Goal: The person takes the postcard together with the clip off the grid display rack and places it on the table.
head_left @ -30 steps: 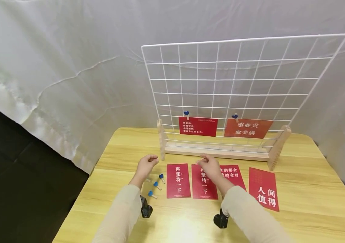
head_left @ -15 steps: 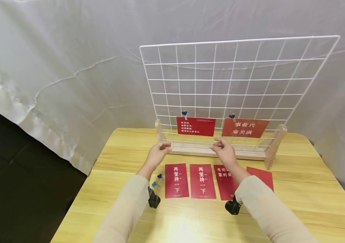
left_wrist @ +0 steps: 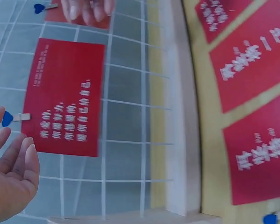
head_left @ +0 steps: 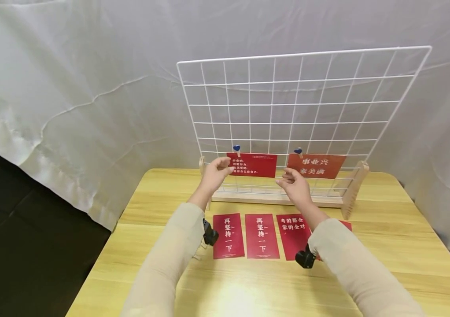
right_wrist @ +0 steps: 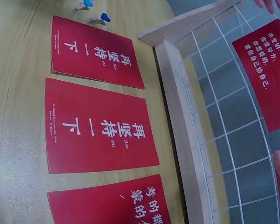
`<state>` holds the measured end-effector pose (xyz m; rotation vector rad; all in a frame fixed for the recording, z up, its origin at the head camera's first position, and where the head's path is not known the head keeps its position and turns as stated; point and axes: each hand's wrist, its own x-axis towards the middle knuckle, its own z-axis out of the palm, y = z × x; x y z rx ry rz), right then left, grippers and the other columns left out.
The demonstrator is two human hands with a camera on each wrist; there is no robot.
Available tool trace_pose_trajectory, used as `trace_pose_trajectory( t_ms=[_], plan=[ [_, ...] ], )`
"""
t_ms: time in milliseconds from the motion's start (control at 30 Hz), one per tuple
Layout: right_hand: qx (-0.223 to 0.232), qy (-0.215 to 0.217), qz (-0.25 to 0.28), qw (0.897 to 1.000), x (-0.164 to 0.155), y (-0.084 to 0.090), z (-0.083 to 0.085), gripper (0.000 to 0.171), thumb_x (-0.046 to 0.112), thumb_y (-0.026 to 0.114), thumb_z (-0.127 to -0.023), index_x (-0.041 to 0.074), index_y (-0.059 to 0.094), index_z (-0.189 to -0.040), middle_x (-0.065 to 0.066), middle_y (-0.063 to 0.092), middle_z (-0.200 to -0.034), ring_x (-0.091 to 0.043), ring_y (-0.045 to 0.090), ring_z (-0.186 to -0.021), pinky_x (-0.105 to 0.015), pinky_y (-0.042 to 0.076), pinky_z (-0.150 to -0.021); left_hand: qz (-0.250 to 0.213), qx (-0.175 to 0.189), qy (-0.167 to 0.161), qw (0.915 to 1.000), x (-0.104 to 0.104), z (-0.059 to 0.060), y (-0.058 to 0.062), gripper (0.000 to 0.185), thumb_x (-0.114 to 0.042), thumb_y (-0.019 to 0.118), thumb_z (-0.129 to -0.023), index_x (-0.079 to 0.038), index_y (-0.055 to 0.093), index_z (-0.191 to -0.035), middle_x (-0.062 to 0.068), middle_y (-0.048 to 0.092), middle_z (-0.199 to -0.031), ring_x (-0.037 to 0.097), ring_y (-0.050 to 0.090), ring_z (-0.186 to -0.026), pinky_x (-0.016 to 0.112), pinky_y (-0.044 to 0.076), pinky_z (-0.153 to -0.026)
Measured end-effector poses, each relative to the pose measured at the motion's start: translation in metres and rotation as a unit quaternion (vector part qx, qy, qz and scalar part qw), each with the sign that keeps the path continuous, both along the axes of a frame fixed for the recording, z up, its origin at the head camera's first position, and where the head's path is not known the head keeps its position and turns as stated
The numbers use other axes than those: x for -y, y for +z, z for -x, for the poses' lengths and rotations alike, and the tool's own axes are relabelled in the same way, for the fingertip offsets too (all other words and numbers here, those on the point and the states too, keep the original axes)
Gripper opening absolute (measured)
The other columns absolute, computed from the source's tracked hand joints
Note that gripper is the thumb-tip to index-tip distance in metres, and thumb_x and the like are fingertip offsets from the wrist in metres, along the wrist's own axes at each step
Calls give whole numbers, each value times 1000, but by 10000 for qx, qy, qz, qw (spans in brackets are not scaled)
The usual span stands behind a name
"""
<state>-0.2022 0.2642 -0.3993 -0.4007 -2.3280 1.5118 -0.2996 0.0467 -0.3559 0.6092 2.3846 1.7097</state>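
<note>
In the head view, my left hand point(head_left: 214, 176) is raised to the left edge of a red card point(head_left: 256, 166) hanging on a white wire grid point(head_left: 304, 54). The left wrist view has its relaxed fingers right at the card's corner, beside a small wooden clip with a blue heart point(left_wrist: 7, 118). My right hand point(head_left: 298, 189) is lifted before the grid, fingers loosely bent and nothing between them. It overlaps the lower left corner of a second, orange-red card point(head_left: 322, 167), held by another blue-heart clip point(head_left: 298, 151).
The grid stands in a wooden base point(head_left: 272, 199) on a wood-grain table point(head_left: 387, 264). Several red cards lie in a row in front, including one with vertical lettering point(right_wrist: 100, 126). Blue-heart clips point(right_wrist: 100, 18) lie left of the row. A pale curtain point(head_left: 110, 66) hangs behind.
Both hands have risen from above the table cards to the hanging cards. The left hand has moved up and right to the left card; the right hand has moved up and right.
</note>
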Motion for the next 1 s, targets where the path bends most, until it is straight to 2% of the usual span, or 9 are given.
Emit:
trace_pose_trajectory(
  t_ms=[167,333,467,567,667,767,867,1000],
  plan=[
    [137,17,14,9999,0,1,3,51,15,59,-82,2,39,-126,-20,48,-115,-31,45,-103,-40,41,-82,38,18,177,9998,-10,9,11,37,-14,59,-82,-11,52,-118,9,52,-116,20,47,-104,32,41,-85],
    [233,16,32,9997,0,3,6,54,18,59,-82,3,37,-128,-20,47,-117,-31,44,-105,-40,41,-84,293,67,126,9995,-16,13,20,44,-16,58,-83,-18,46,-125,7,48,-122,21,44,-109,34,40,-86],
    [266,43,72,9996,0,5,8,56,18,59,-82,6,34,-131,-20,45,-120,-31,43,-106,-41,41,-84,347,102,92,9993,-20,15,26,47,-15,58,-82,-19,43,-127,9,48,-123,23,43,-110,32,39,-87],
    [316,52,33,9995,0,7,11,57,20,59,-82,8,33,-132,-20,44,-122,-32,42,-107,-42,41,-84,441,107,40,9990,-23,17,29,49,-14,58,-82,-18,42,-129,11,48,-122,24,45,-107,28,43,-80],
    [407,131,-70,9991,0,7,14,57,22,57,-84,8,32,-133,-21,43,-123,-34,40,-110,-43,38,-87,782,-7,47,9969,-26,17,33,50,-13,57,-83,-17,40,-130,12,50,-119,22,49,-103,26,44,-73],
    [524,253,-81,9983,1,8,15,59,25,56,-84,9,29,-134,-21,41,-125,-34,38,-112,-44,37,-88,1394,-299,107,9897,-29,16,38,48,-15,55,-84,-17,40,-130,11,53,-115,18,53,-92,22,44,-61],
    [597,321,0,9977,2,9,15,60,27,55,-85,11,27,-135,-21,40,-126,-34,38,-112,-44,38,-87,2074,-558,160,9765,-33,15,43,47,-19,54,-85,-19,40,-130,7,54,-115,16,53,-74,21,41,-50],
    [604,324,69,9976,3,10,17,58,27,54,-85,11,28,-135,-20,39,-126,-33,38,-113,-44,38,-87,2656,-649,36,9619,-37,16,46,50,-23,53,-85,-19,36,-132,6,49,-122,19,51,-72,24,41,-52]
  ],
)
